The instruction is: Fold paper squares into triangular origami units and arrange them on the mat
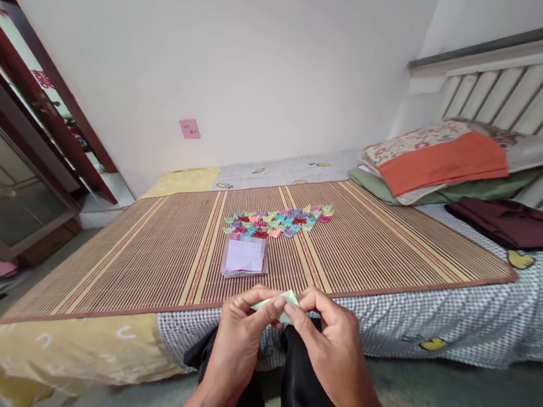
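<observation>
Between my two hands is a small piece of folded light green paper [290, 296], held near the front edge of the bed. My left hand [246, 328] pinches its left side, the thumb on top. From the right, my right hand [328, 336] grips the same paper with thumb and fingers, and the thumbs nearly touch. Beyond them, a stack of paper sheets with a pale lilac one on top [245, 256] lies on the striped mat [168, 250]. Several small folded paper pieces in many colours [276, 221] are laid in rows just behind the stack.
Pillows [449, 164] and a dark maroon cloth [521, 224] lie at the bed's right end, by the headboard [515, 86]. A pink note [190, 129] is on the wall. A glass-fronted cabinet [7, 173] stands at the left.
</observation>
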A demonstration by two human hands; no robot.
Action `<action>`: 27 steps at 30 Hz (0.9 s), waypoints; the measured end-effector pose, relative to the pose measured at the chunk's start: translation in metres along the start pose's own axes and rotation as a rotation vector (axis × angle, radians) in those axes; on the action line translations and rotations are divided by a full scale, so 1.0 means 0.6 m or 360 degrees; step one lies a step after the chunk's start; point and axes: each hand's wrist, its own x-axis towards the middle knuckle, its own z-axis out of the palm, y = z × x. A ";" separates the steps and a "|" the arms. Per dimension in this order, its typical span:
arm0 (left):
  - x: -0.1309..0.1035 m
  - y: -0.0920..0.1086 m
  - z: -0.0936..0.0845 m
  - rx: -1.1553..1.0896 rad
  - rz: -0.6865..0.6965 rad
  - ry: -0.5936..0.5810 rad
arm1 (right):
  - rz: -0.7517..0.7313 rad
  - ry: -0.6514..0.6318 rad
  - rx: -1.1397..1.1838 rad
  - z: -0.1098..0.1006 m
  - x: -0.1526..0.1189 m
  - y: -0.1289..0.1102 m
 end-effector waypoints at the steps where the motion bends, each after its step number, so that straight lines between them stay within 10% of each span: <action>1: 0.000 0.000 0.000 -0.0002 -0.0002 -0.0002 | 0.0003 0.0011 0.0000 0.000 0.000 0.000; 27: 0.012 0.056 -0.023 0.0277 -0.0131 -0.0250 | 0.0107 -0.0279 -0.0065 -0.004 0.000 -0.015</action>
